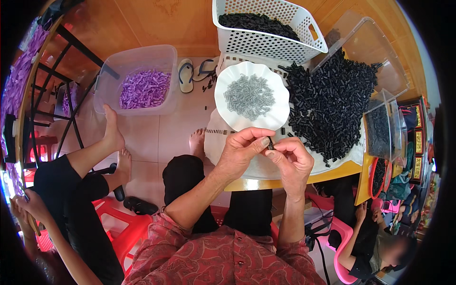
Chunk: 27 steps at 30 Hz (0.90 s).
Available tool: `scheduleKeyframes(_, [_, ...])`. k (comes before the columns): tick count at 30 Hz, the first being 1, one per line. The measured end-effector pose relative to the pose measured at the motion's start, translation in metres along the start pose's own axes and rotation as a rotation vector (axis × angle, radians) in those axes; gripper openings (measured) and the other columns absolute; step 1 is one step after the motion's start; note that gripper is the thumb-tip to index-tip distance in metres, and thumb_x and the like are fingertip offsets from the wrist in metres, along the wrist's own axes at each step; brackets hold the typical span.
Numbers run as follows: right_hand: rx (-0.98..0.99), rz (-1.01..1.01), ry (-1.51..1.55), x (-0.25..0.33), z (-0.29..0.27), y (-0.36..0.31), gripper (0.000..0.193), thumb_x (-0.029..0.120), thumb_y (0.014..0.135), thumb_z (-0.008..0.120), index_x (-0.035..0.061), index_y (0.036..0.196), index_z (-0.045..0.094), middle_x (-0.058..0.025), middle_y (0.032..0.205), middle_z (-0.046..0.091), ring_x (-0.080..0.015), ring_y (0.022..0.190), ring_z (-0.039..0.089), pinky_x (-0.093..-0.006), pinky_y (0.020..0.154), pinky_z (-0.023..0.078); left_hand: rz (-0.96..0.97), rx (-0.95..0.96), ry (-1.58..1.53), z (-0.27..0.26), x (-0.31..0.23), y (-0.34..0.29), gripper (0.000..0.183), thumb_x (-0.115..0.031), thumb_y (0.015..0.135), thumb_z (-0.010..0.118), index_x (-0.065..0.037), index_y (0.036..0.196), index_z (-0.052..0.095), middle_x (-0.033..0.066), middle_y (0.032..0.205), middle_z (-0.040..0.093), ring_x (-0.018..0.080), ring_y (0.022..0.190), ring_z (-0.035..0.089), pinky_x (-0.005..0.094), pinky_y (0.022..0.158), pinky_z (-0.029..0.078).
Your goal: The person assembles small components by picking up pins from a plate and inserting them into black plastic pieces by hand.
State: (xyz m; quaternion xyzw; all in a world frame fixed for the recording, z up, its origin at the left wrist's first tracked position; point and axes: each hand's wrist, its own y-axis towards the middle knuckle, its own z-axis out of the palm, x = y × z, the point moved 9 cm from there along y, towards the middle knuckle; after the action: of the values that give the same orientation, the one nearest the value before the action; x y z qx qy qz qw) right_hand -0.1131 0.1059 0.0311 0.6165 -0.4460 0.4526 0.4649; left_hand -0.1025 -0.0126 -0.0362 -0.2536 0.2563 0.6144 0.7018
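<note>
My left hand (pixel 243 151) and my right hand (pixel 291 164) meet over the near edge of the table. Both pinch a small black cylindrical piece (pixel 270 144) between thumb and fingers; the fingers partly cover it. Just beyond them is a white scalloped plate (pixel 282 114) holding a heap of small clear pieces (pixel 249 97). To its right, a large pile of short black cylinders (pixel 327 99) spreads over a white cloth (pixel 218 142). A few loose ones lie near my right fingers.
A white perforated basket (pixel 266 46) of black pieces stands at the back, beside a tipped clear bin (pixel 387 57). On the floor at left, a translucent tub (pixel 135 112) holds purple pieces, near slippers (pixel 185 76). Other people sit at left and right, near a red stool (pixel 126 228).
</note>
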Motion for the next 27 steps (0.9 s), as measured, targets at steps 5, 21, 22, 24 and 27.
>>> scheduleKeyframes(5, [0.002, 0.064, 0.076, -0.004, 0.002, -0.001, 0.023, -0.007, 0.073, 0.074, -0.0002, 0.091, 0.062, -0.0043, 0.085, 0.059, -0.0089, 0.076, 0.058, -0.0209, 0.067, 0.047, 0.003, -0.028, -0.062, 0.003, 0.000, 0.001, 0.022, -0.004, 0.093, 0.056, 0.001, 0.114, 0.062, 0.0012, 0.088, 0.063, 0.0062, 0.080, 0.055, 0.0216, 0.075, 0.046])
scheduleKeyframes(21, [0.074, -0.077, -0.091, 0.010, 0.013, 0.004, 0.044, -0.003, 0.071, 0.076, 0.0022, 0.113, 0.063, -0.0070, 0.099, 0.064, -0.0138, 0.085, 0.057, -0.0260, 0.075, 0.048, 0.015, -0.011, -0.076, 0.004, -0.004, 0.003, 0.031, -0.003, 0.092, 0.057, -0.002, 0.123, 0.057, -0.0005, 0.088, 0.061, 0.0073, 0.084, 0.057, 0.0223, 0.077, 0.047])
scheduleKeyframes(22, [0.068, -0.074, -0.086, 0.009, 0.012, 0.004, 0.042, -0.003, 0.071, 0.076, 0.0017, 0.111, 0.064, -0.0069, 0.096, 0.064, -0.0135, 0.084, 0.057, -0.0257, 0.074, 0.048, 0.019, 0.003, -0.074, 0.004, -0.004, 0.003, 0.030, -0.003, 0.092, 0.057, -0.001, 0.122, 0.057, -0.0005, 0.088, 0.061, 0.0075, 0.085, 0.057, 0.0222, 0.078, 0.046])
scheduleKeyframes(24, [0.068, -0.086, -0.089, 0.011, 0.012, 0.003, 0.040, -0.003, 0.071, 0.076, 0.0014, 0.108, 0.064, -0.0065, 0.094, 0.063, -0.0133, 0.083, 0.057, -0.0255, 0.074, 0.048, 0.023, 0.018, -0.072, 0.005, -0.003, 0.002, 0.029, -0.003, 0.092, 0.057, -0.001, 0.121, 0.058, -0.0005, 0.089, 0.061, 0.0077, 0.086, 0.057, 0.0221, 0.078, 0.046])
scheduleKeyframes(27, [0.059, -0.108, -0.079, 0.012, 0.010, 0.003, 0.035, -0.004, 0.071, 0.075, 0.0005, 0.104, 0.064, -0.0062, 0.093, 0.062, -0.0129, 0.082, 0.057, -0.0252, 0.074, 0.048, -0.011, 0.020, -0.088, 0.009, -0.003, 0.002, 0.031, -0.003, 0.093, 0.057, -0.001, 0.123, 0.056, 0.0001, 0.090, 0.061, 0.0080, 0.087, 0.057, 0.0222, 0.078, 0.046])
